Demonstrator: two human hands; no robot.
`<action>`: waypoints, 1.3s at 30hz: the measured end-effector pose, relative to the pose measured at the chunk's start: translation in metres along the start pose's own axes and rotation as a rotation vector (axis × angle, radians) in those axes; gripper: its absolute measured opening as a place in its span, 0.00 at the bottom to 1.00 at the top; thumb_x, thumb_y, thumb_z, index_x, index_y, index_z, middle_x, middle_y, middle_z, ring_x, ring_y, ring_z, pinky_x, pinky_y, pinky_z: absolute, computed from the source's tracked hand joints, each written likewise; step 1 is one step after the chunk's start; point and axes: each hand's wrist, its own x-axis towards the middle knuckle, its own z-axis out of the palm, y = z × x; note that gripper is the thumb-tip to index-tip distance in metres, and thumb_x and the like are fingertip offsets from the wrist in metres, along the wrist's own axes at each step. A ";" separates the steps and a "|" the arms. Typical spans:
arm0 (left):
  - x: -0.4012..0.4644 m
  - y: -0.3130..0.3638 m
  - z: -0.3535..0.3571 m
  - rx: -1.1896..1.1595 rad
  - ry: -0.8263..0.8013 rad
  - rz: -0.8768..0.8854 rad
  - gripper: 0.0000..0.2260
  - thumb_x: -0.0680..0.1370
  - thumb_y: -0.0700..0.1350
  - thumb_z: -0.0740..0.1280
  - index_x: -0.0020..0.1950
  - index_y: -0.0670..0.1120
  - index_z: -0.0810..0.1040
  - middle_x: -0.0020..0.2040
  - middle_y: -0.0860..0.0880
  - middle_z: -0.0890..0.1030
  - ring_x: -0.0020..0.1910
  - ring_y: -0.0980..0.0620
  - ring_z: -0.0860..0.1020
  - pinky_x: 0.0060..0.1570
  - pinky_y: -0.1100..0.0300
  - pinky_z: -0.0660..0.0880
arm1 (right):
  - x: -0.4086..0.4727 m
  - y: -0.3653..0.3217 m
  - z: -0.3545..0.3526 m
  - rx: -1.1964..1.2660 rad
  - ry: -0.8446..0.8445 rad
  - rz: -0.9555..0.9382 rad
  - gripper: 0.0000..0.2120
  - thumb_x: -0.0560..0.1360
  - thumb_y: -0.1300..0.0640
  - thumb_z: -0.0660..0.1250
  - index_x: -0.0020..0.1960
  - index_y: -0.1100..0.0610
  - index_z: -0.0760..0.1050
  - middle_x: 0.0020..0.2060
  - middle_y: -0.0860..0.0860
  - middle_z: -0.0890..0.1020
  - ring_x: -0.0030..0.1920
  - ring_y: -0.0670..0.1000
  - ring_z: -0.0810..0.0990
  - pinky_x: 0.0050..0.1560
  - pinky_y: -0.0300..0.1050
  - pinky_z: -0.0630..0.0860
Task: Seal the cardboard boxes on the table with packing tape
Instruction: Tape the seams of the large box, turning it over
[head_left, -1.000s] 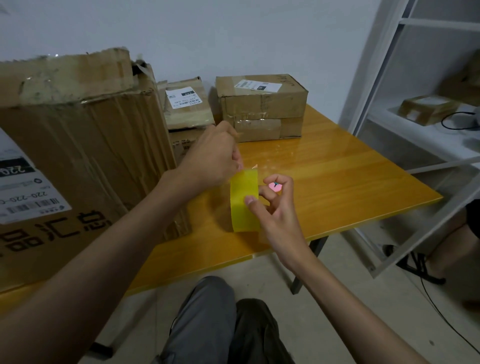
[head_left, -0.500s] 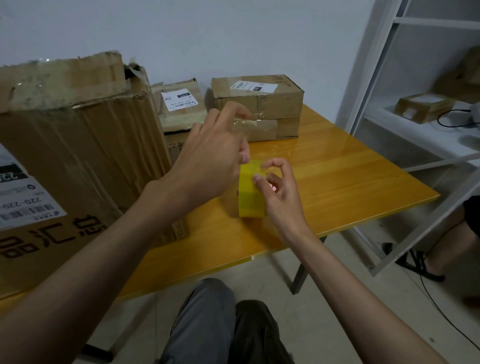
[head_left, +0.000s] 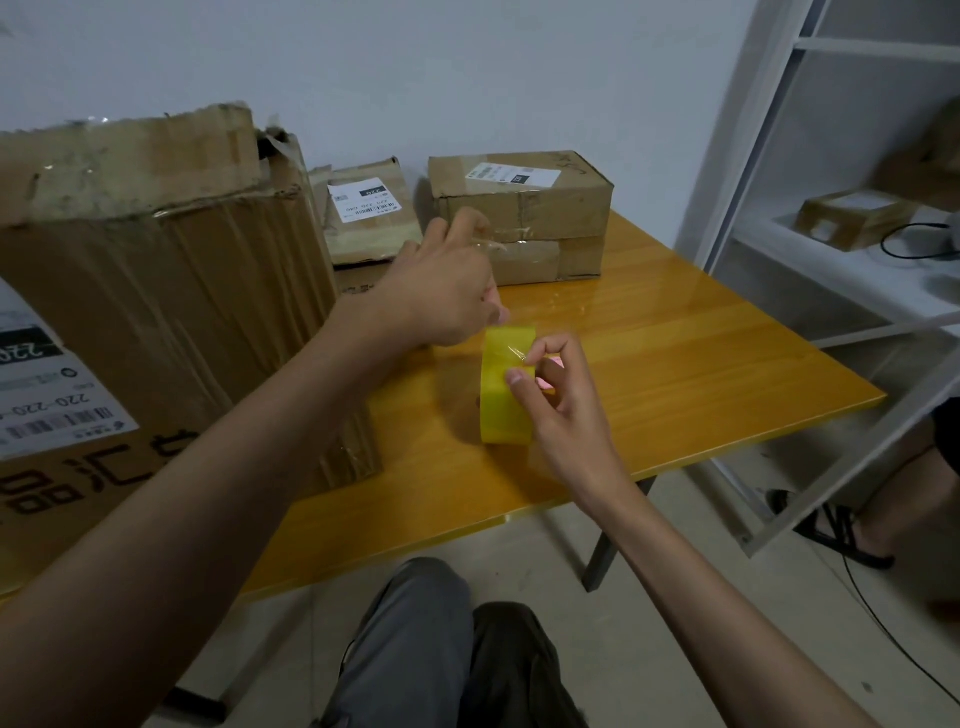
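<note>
orange table (head_left: 701, 364), white wall (head_left: 467, 67), shelving (head_left: 831, 156)

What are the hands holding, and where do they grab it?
The right hand grips the yellow tape roll by its side, thumb on the outer band. The left hand pinches the clear loose end of tape pulled off the roll.

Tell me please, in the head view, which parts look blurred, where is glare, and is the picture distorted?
Head view: motion blur softens the left hand, most at its fingers; the tape roll and right hand look sharper. Pale glare lies on the glossy table before the small boxes. The shelf frame leans, a wide-angle effect. Light is dim and even.
</note>
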 end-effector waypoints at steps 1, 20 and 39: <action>0.002 0.000 0.002 0.006 -0.013 -0.005 0.05 0.79 0.52 0.70 0.47 0.52 0.81 0.78 0.49 0.58 0.74 0.45 0.59 0.70 0.44 0.60 | -0.001 0.000 0.000 -0.009 -0.004 -0.010 0.09 0.82 0.60 0.66 0.52 0.48 0.68 0.41 0.48 0.73 0.39 0.53 0.70 0.37 0.58 0.69; -0.008 0.006 -0.001 -0.206 0.310 0.014 0.21 0.76 0.43 0.74 0.65 0.53 0.70 0.71 0.48 0.62 0.58 0.42 0.76 0.60 0.44 0.73 | 0.010 -0.015 0.005 -0.138 -0.068 0.031 0.19 0.81 0.60 0.68 0.60 0.51 0.58 0.48 0.52 0.84 0.41 0.49 0.81 0.41 0.45 0.78; -0.116 0.001 -0.045 -0.904 0.363 0.201 0.26 0.79 0.36 0.69 0.74 0.53 0.67 0.69 0.48 0.71 0.44 0.59 0.84 0.41 0.59 0.78 | 0.015 -0.076 0.029 0.502 0.214 0.219 0.21 0.86 0.47 0.56 0.53 0.62 0.78 0.42 0.57 0.83 0.42 0.50 0.81 0.50 0.47 0.80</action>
